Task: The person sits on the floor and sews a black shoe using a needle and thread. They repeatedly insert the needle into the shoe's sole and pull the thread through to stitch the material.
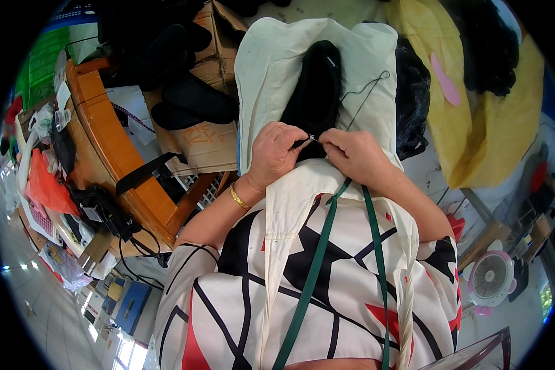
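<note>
A black shoe point(315, 86) lies on the white cloth point(262, 68) over my lap, one end pointing away from me. Both of my hands meet at its near end. My left hand point(274, 153) is closed, thumb and fingertips pinching the shoe's dark edge. Close beside it, my right hand point(356, 155) is closed in a pinch. A dark thread point(359, 108) runs from behind that hand and loops over the cloth. Between the fingertips shows a small shiny bit, too small to name for sure.
At left, black shoes point(194, 102) rest on a cardboard box point(216, 145) next to a wooden frame point(108, 129). A black plastic bag point(411, 92) sits right of my lap. Beyond it, yellow cloth point(487, 142) carries a pink insole point(445, 80). A small fan point(491, 279) stands lower right.
</note>
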`<state>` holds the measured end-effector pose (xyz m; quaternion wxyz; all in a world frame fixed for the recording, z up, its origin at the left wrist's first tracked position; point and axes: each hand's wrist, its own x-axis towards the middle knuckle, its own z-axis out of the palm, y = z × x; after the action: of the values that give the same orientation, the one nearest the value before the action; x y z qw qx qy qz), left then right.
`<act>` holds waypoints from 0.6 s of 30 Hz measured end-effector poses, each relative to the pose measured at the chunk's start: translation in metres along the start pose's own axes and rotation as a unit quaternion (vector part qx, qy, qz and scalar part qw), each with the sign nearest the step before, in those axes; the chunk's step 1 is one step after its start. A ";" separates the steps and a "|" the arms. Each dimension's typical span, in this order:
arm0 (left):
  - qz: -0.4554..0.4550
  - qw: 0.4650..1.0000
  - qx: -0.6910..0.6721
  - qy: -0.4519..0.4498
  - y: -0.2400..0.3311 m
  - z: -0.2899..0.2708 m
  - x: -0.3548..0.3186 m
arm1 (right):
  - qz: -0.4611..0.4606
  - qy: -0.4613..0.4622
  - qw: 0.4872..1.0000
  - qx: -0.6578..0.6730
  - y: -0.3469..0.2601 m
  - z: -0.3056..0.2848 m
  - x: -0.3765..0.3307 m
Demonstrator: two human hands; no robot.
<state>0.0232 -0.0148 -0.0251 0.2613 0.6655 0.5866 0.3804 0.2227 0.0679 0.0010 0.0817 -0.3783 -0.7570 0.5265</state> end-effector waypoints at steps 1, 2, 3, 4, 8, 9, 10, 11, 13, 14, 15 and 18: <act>0.001 1.000 0.001 0.001 0.000 0.000 0.000 | -0.001 0.001 1.000 0.000 0.000 0.001 0.000; 0.002 1.000 0.003 0.002 -0.001 0.000 0.000 | -0.003 0.002 1.000 0.001 0.000 0.002 0.001; -0.002 1.000 0.000 0.005 -0.001 0.000 0.000 | -0.004 0.009 1.000 -0.003 -0.001 0.005 0.000; -0.005 1.000 -0.003 0.007 0.000 0.001 -0.001 | -0.005 0.016 1.000 -0.007 -0.001 0.009 -0.001; -0.009 1.000 -0.002 0.015 0.000 0.002 -0.001 | 0.036 -0.010 0.998 -0.047 -0.006 0.016 0.001; -0.008 1.000 -0.003 0.019 0.001 0.002 0.000 | 0.027 -0.007 0.998 -0.058 -0.007 0.018 0.001; -0.006 1.000 -0.004 0.023 0.001 0.002 0.000 | 0.018 -0.003 0.997 -0.068 -0.006 0.021 0.002; -0.005 1.000 -0.006 0.027 0.002 0.002 0.000 | 0.009 0.000 0.997 -0.080 -0.006 0.022 0.003; 0.004 1.000 0.000 0.020 -0.001 0.003 -0.002 | 0.004 0.010 0.997 -0.076 -0.004 0.025 0.005; 0.008 1.000 0.003 0.017 -0.002 0.003 -0.002 | 0.002 0.015 0.997 -0.074 -0.004 0.026 0.005; 0.002 1.000 0.007 0.014 -0.001 0.002 -0.003 | 0.007 0.016 0.998 -0.063 -0.003 0.026 0.005; -0.020 0.999 0.023 0.015 0.004 -0.001 -0.004 | 0.024 0.020 0.999 -0.019 -0.002 0.025 0.002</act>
<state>0.0247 -0.0190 -0.0223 0.2446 0.6541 0.6122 0.3709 0.2073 0.0507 -0.0088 0.0767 -0.4081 -0.7560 0.5060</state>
